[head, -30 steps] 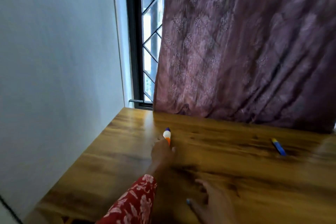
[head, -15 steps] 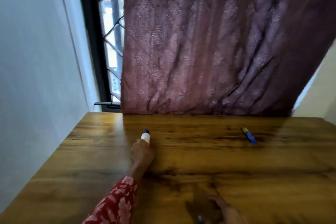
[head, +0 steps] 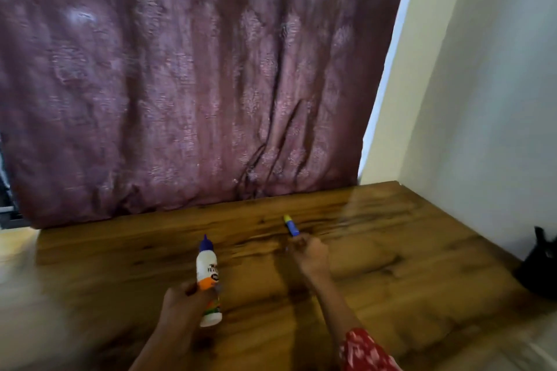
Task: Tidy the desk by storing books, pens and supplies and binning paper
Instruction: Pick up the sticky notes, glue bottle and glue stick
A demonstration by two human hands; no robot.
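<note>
The desk looks almost tidy: no books or paper are visible. The left hand holds the glue lifted, fingers closed around it. The right hand pinches the pen's near end; storing both remains.

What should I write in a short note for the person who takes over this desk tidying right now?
Left hand: closed around the glue bottle, held above the desk, blue cap pointing away.
Right hand: at the near end of the blue and yellow pen, which lies on the desk near the curtain; whether the fingers grip it already is not clear.
Done: glue bottle picked up.
Left: take the pen, then store both. No storage place, book or paper shows in this view. A dark object sits at the right edge by the wall; what it is cannot be told.
</note>
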